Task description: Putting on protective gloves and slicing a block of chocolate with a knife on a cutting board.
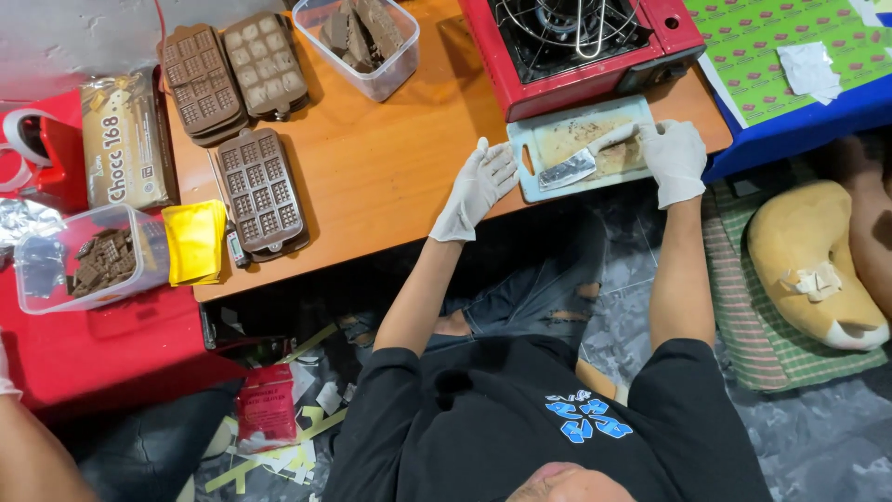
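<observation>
Your right hand (675, 160) grips the knife (578, 165) by its handle, fingers wrapped tight. The flat blade lies on the white cutting board (531, 139) at the tabletop (390, 167) edge. The knife looks stiff, sharp and light. Your left hand (478, 186) rests open, touching the board's end.
</observation>
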